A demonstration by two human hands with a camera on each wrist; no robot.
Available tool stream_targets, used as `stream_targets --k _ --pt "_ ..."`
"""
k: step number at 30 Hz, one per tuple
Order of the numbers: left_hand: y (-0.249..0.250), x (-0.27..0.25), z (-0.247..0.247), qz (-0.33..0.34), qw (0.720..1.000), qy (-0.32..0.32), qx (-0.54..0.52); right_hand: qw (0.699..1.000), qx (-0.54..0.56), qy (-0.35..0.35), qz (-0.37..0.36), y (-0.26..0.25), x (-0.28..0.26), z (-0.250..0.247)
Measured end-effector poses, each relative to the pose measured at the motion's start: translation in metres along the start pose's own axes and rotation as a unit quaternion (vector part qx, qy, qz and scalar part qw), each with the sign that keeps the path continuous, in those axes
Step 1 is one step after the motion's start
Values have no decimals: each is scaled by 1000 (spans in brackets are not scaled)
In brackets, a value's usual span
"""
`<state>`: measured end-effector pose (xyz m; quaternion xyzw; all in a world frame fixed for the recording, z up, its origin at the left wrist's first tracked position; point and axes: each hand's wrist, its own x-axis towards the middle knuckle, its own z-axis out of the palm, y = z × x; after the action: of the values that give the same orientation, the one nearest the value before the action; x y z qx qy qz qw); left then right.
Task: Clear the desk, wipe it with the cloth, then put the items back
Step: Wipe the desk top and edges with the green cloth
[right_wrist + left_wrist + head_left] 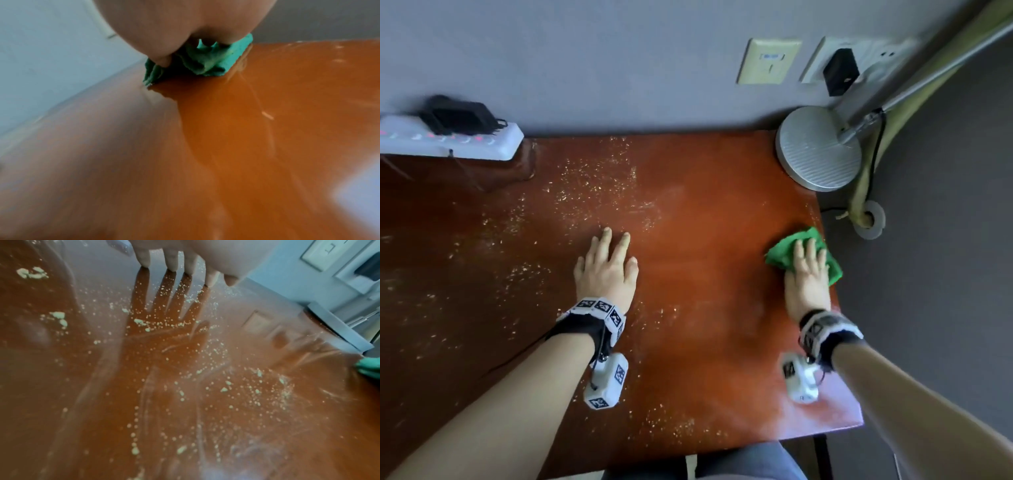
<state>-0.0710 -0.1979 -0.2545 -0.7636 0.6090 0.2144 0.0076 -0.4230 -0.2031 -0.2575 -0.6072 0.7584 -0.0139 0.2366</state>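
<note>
A: The glossy reddish-brown wooden desk [705, 192] fills most of the head view, running under both hands and away to the left of the left hand.

B: Beyond the right hand, at the desk's far corner, the round ribbed silver lamp base [818, 147] stands with its grey pole slanting off to the right.

A: Far to the left of the left hand, against the wall, the white power strip [453, 138] lies with a black adapter plugged on top.

B: On the wall past the lamp base, a cream wall plate [768, 61] sits beside a white socket holding a black plug.

A: The left hand [607, 269] lies palm down on the desk, fingers straight and slightly spread, their tips touching the wood in the left wrist view.

B: The right hand [808, 274] presses flat on the crumpled green cloth [784, 248], fingers laid out over it and close together, beside the desk's right edge.

A: The cloth bunches under the palm in the right wrist view, touching the wood.

B: Pale scattered crumbs [585, 178] speckle the desk beyond, beneath and left of the left hand; the wood around the right hand looks smooth and streaked.
</note>
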Motion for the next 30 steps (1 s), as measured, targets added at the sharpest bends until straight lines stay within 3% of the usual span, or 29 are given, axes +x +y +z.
stream_targets --k 3,6,7,9,11,14,16,19,21,23,26,28,30 --pt "-2 -6 -1 21 999 -8 24 995 19 45 92 -27 55 -8" --pt "-11 -10 -3 51 998 -12 41 994 14 50 99 -88 83 2" --pt "-15 -10 -3 64 997 -13 47 998 -4 35 61 -111 81 10" --pt "-26 -9 -6 83 994 -18 65 994 -63 -17 -84 -157 58 33" --pt "-39 -9 -9 76 994 -15 78 963 -89 -79 -241 -184 18 57" --pt "-62 -11 -15 18 998 0 64 928 -100 -119 -338 -164 -10 61" --pt "-73 -13 -17 -15 998 4 57 947 -104 -93 -290 -132 3 48" --pt "-82 -20 -14 -27 998 11 55 992 -67 -23 -107 -91 37 19" --pt "-81 -27 -10 -30 998 15 52 999 -33 -6 -15 -92 52 11" --pt "-78 -35 -6 -36 998 11 52 999 -31 1 10 -117 56 18" --pt "-72 -45 -7 -50 997 -7 52 991 -41 -33 -120 -175 35 47" --pt "-68 -48 -7 -56 997 -11 49 962 -57 -78 -254 -205 4 70" --pt "-66 -47 -11 -64 997 -16 41 938 -51 -113 -323 -215 -20 85"
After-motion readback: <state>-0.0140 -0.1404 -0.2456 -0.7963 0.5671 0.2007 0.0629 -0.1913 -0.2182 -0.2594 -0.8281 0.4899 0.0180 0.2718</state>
